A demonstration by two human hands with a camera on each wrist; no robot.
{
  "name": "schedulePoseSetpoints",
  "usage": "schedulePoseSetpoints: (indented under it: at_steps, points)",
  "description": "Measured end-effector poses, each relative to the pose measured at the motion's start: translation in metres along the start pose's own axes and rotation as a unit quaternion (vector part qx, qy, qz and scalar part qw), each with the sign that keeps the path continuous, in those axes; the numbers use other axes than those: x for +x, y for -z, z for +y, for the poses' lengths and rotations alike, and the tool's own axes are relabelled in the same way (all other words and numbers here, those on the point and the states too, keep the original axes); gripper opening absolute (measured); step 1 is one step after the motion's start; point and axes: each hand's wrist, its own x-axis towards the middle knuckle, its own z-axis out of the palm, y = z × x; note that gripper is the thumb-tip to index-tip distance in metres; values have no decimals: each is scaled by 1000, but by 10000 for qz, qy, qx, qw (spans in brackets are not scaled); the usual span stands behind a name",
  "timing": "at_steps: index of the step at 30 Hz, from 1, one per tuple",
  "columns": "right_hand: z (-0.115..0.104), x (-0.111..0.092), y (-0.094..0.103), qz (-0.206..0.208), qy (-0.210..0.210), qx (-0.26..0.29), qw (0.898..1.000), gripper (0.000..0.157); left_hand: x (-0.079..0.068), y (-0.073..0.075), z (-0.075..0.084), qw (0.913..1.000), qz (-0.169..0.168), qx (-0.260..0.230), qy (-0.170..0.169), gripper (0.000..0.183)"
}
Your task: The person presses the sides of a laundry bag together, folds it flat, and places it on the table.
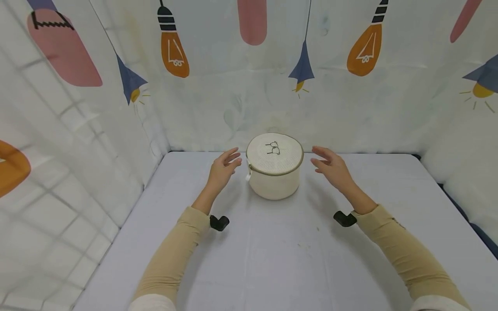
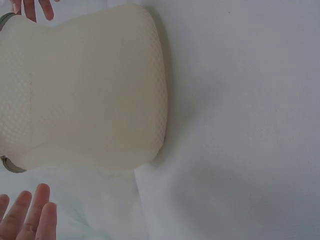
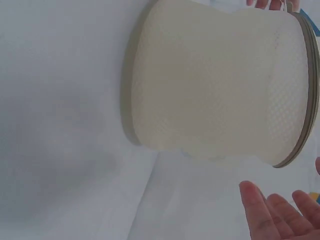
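A round cream mesh laundry bag (image 1: pixel 274 185) stands upright at the back of the table, its flat lid edged by an olive zip (image 1: pixel 278 174) and marked with a small dark line drawing. To its left is my left hand (image 1: pixel 222 170), fingers loosely spread and apart from the bag. On the opposite side my right hand (image 1: pixel 332 169) hovers with relaxed fingers, holding nothing. In the left wrist view the bag's side (image 2: pixel 95 90) fills much of the picture, above the left fingers (image 2: pixel 34 217). The right wrist view has the right fingers (image 3: pixel 262 212) below the bag.
A pale cloth covers the table (image 1: pixel 272 259). Behind it hangs a white curtain (image 1: pixel 218 103) printed with lamps and bulbs, and more sheeting closes in the left and right sides. Black wrist cameras (image 1: pixel 219 223) stick out at both cuffs.
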Motion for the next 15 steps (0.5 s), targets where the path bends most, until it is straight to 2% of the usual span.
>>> schedulePoseSetpoints:
  at_steps: [7, 12, 15]
  points:
    - [-6, 3, -5, -172, -132, 670, 9975, 56, 1, -3, 6, 9974, -81, -636, 316, 47]
    - [-8, 6, -8, -320, -405, 945, 9942, 57, 2, -4, 11, 9897, -218, -1244, 680, 46]
    - [-7, 9, -10, -365, -591, 1049, 9920, 59, 3, -6, 12, 9863, -243, -1419, 801, 47]
